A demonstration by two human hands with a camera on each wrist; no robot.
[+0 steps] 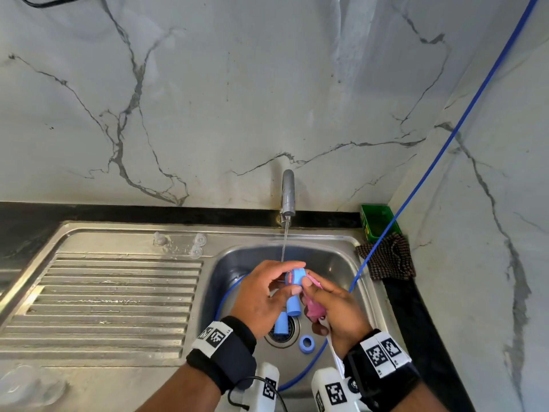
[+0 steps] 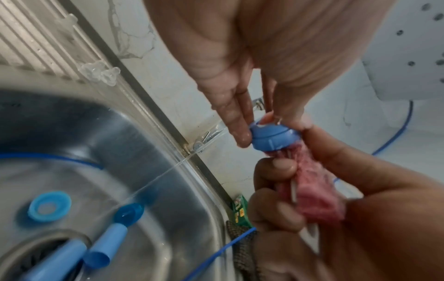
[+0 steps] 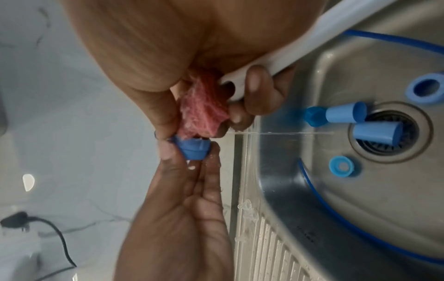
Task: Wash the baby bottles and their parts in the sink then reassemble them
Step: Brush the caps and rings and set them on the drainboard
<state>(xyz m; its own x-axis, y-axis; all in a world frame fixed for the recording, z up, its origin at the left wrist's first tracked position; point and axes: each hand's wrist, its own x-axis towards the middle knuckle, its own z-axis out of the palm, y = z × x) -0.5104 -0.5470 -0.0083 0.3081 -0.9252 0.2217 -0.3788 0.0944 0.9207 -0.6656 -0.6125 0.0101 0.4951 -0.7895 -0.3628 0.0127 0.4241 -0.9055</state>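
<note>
A white marble-patterned wall (image 1: 208,99) backs a black counter edge and a stainless steel sink (image 1: 332,257) with a ribbed drainboard (image 1: 118,292) on its left. The tap (image 1: 288,193) runs a thin stream of water (image 1: 284,245) into the basin.

The left hand (image 1: 264,295) holds a blue bottle collar (image 1: 297,276) above the basin, pinched between thumb and fingertips. The right hand (image 1: 338,313) is closed around the white handle of a brush with a pink sponge head (image 1: 313,307); in the left wrist view the pink sponge head (image 2: 310,182) enters the open underside of the blue bottle collar (image 2: 273,136). The two hands touch at the collar, just under the water stream.

On the basin floor lie two blue tubular bottle parts (image 1: 281,322), resting at the drain strainer (image 1: 285,331); one appears to carry a darker blue cap at its end, though blur limits certainty. A blue ring (image 1: 307,344) lies just beside the drain, and the right wrist view shows a second, larger blue ring (image 3: 426,91) near the basin wall. A blue hose (image 1: 416,185) runs down from the upper right and curves around the basin floor.

Three clear silicone nipples (image 1: 196,246) sit on the sink ledge behind the drainboard. A green box (image 1: 377,221) and a checked cloth (image 1: 389,260) occupy the right rear corner.
</note>
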